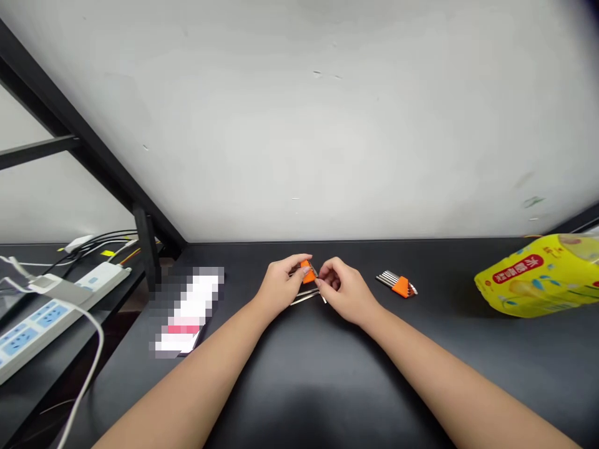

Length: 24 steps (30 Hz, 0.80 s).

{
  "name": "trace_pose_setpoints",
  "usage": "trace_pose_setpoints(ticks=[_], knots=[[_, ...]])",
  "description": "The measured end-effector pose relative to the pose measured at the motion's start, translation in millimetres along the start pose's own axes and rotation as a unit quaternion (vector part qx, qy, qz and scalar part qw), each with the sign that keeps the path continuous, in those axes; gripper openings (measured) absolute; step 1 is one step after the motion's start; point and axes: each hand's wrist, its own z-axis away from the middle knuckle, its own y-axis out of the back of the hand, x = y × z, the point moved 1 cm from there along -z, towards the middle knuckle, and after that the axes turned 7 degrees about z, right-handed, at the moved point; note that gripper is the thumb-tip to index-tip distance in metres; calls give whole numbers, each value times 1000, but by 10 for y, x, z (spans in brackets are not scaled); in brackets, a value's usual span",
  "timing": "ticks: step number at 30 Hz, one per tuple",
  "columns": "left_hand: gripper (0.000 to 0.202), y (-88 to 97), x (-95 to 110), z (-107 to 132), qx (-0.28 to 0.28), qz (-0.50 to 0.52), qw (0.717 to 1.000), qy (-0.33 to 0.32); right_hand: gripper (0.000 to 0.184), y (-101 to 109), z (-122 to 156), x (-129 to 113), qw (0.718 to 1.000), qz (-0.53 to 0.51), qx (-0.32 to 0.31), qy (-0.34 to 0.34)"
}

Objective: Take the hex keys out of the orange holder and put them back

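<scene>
In the middle of the table, my left hand (pixel 282 282) grips an orange hex key holder (pixel 309 272) between thumb and fingers. My right hand (pixel 344 288) is closed in a pinch right beside the holder, on a thin metal hex key (pixel 324 299) whose end sticks out below the fingertips. A few loose hex keys (pixel 304 297) lie on the dark table just under both hands; their exact number is hard to make out. To the right of my right hand rests a second orange holder (pixel 401 287) with several hex keys in it.
A yellow drink bottle (pixel 538 274) lies at the right on the black table (pixel 304 386). At the left is a blurred-out flat object (pixel 191 312). Beyond the black metal frame (pixel 147 243) sit a white power strip (pixel 60 315) and cables. A white wall (pixel 299 137) stands behind.
</scene>
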Motion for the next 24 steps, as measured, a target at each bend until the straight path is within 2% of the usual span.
trace_pose_setpoints(ticks=[3, 5, 10, 12, 15, 19, 24], knots=[[31, -20, 41, 22, -15, -29, 999, -26, 12, -39, -23, -19, 997, -75, -17, -14], [30, -32, 79, 39, -20, -44, 997, -57, 12, -52, -33, -21, 996, -82, -6, -29], [27, -32, 134, 48, -26, -71, 990, -117, 6, 8, -75, 40, 998, 16, 40, -55], [25, -3, 119, 29, -4, -75, 992, -106, 6, 37, -97, 92, 995, 80, 45, -41], [22, 70, 77, -4, 53, -87, 992, -72, 9, 49, -107, 165, 988, 151, 17, 8], [20, 152, 56, -18, 117, -96, 987, -49, 14, 51, -56, 167, 981, 181, -23, 63], [19, 139, 71, -4, 103, -81, 990, -58, 24, 74, 26, 46, 979, 185, -60, 68]])
